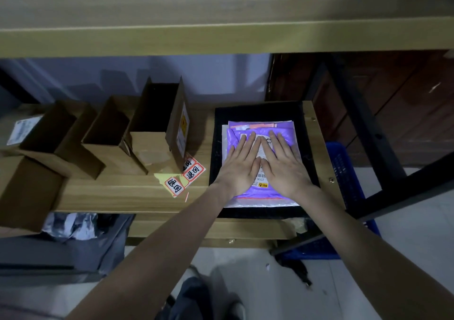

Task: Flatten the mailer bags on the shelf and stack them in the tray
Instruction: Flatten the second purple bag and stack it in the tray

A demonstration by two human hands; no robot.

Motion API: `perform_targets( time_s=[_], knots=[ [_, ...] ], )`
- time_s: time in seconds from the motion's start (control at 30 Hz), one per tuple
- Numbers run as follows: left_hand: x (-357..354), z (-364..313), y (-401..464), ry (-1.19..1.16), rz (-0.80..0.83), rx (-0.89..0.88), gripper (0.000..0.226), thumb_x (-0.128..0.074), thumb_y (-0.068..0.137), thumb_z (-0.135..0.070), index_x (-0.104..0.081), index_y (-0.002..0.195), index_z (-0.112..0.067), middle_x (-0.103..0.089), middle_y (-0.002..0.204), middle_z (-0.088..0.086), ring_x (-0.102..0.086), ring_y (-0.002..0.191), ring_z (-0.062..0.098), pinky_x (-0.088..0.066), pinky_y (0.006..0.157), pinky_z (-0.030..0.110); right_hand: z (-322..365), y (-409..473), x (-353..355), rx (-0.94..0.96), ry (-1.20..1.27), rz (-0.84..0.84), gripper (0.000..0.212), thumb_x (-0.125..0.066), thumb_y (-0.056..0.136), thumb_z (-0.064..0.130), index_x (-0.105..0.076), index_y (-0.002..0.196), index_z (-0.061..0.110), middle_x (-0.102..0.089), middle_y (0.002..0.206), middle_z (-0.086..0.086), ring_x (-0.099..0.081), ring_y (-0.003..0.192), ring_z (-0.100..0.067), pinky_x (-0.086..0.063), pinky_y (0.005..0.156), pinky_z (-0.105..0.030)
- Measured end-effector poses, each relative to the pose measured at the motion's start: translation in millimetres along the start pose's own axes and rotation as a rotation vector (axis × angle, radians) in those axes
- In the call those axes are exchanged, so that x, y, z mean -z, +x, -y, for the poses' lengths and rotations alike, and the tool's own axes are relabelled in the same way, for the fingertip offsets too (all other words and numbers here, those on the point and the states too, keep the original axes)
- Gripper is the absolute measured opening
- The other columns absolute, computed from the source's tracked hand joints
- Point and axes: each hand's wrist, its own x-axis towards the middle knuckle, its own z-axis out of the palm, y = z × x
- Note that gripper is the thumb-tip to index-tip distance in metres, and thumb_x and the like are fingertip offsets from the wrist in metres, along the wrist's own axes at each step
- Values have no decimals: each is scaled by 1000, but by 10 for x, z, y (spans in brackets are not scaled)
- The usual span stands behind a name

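A black tray [304, 132] lies at the right end of the wooden shelf [127, 194]. Inside it rests a stack of mailer bags: a white one [260, 204] at the bottom and purple ones above. The top purple mailer bag [260, 191] carries a white shipping label. My left hand [239, 166] and my right hand [285, 164] lie flat on this top bag, side by side, palms down with fingers spread, covering most of the label. Neither hand grips anything.
Several open cardboard boxes [157, 128] stand on the shelf left of the tray. Torn stickers [184, 175] lie between boxes and tray. Grey plastic bags [81, 231] sit below the shelf at left. A blue crate [344, 172] and black frame bars stand at right. An upper shelf board overhangs.
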Motion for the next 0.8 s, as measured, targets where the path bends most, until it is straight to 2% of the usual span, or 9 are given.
perform_targets(
  time_s=[0.27,0.67,0.8],
  knots=[
    [-45,31,18,-50,8,9,55,-16,103,-34,9,149,-20,19,157,-2,19,144,12,9,119,37,-17,21,-4,-2,27,46,55,-18,101,36,3,150,19,12,159,-2,15,146,-16,7,117,-38],
    [10,74,70,-111,79,7,56,-19,103,-35,7,149,-19,19,157,-1,19,144,14,9,118,36,-41,50,7,5,38,70,57,-18,101,35,4,150,17,16,158,0,17,145,-15,6,118,-38],
    [81,65,5,-10,62,-26,58,-21,102,-37,3,151,-16,14,159,1,13,146,14,7,118,33,-46,48,91,10,86,118,57,-23,101,35,2,151,19,15,158,1,16,146,-15,4,118,-38]
  ],
)
